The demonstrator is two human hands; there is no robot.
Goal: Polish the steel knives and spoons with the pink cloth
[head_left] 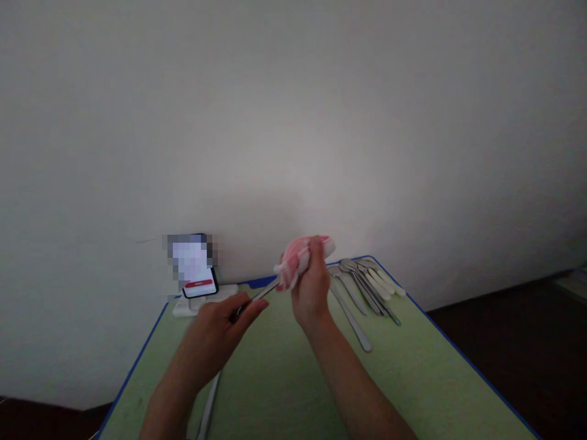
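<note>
Apparently, the work on one metal utensil (263, 294) is in the middle: the left hand (224, 330) grips its handle above the green surface (266, 391), and the right hand (312, 287) squeezes a pink-and-white cloth (296, 263) around its other end, so I judge that the wiping of this piece is not yet finished. On the right side lies a group of cutlery (360, 282), with white-handled pieces (378, 285) at its outer edge. One more metal handle (210, 403) lies separately on the left. Which pieces are already wiped and which are left, I cannot tell.
</note>
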